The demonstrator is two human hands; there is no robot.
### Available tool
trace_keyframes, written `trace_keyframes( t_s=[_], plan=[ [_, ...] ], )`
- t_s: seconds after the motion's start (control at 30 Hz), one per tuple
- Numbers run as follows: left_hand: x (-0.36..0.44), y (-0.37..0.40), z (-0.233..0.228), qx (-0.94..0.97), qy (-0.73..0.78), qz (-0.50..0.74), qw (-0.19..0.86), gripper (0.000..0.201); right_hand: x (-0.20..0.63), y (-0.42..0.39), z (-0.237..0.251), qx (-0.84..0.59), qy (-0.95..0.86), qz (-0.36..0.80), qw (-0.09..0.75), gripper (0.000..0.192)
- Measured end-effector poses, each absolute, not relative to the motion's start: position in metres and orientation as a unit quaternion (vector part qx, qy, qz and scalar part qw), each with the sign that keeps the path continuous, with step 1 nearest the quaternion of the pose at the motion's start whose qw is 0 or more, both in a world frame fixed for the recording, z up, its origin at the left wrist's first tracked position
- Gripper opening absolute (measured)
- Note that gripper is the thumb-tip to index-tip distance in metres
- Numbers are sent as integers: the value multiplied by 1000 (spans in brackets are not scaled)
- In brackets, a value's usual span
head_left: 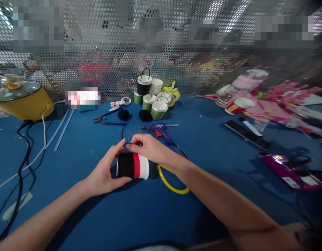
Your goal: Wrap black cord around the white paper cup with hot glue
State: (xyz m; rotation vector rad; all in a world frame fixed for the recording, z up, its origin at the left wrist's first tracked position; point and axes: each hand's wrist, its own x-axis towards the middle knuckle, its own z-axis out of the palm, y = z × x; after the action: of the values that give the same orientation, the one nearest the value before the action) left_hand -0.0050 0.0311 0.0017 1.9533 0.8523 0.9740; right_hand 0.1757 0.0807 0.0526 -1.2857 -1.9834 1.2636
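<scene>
The cup (133,166) lies on its side in the middle of the blue table (124,216), close in front of the person. It is black at one end, red in the middle and white at the other end. Its long way runs from left to right, with the black end toward the left hand (103,176) and the white end toward the right.

The left hand is curled around the black end and grips it, thumb in front and fingers over the top. The right hand (149,148) comes in from above and sits on the top edge of the cup, pinching a thin dark loop (127,145) there. Both hands touch the cup, so neither one is farther off than the other. The left one holds it steady from the side and the right one is busy on top.

A yellow loop (171,183) lies on the table just behind and to the right of the cup, under the right wrist. A blue glue gun (161,131) rests a little past the hands. Farther back stand some small green cups (154,104) with handles, and two black pom-poms (134,115) lie near them. Scissors (104,118) lie to the left of those. A yellow pot (23,99) sits far off at the left edge, with its cords trailing over the table
</scene>
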Motion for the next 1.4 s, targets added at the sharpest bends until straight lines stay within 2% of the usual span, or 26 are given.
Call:
trace_keyframes(
  t_s=[0.37,0.53,0.67,0.77,0.97,1.2,1.4],
  plan=[
    [-3,29,8,825,299,356,321,82,182,73,55,-472,-757,427,149,22],
    [-4,32,5,821,329,333,327,81,185,69,51,-485,-765,388,171,23],
    [-3,33,5,777,369,323,394,86,186,65,46,-497,-769,353,195,21],
    [-1,33,6,761,375,316,425,75,185,62,42,-495,-773,338,205,21],
    [-1,35,2,774,358,371,368,60,184,65,40,-501,-743,376,237,24],
    [-3,33,2,818,321,376,295,51,189,64,42,-458,-751,423,219,27],
    [-3,34,-2,812,346,355,309,49,189,61,41,-468,-764,389,214,26]
  ],
)
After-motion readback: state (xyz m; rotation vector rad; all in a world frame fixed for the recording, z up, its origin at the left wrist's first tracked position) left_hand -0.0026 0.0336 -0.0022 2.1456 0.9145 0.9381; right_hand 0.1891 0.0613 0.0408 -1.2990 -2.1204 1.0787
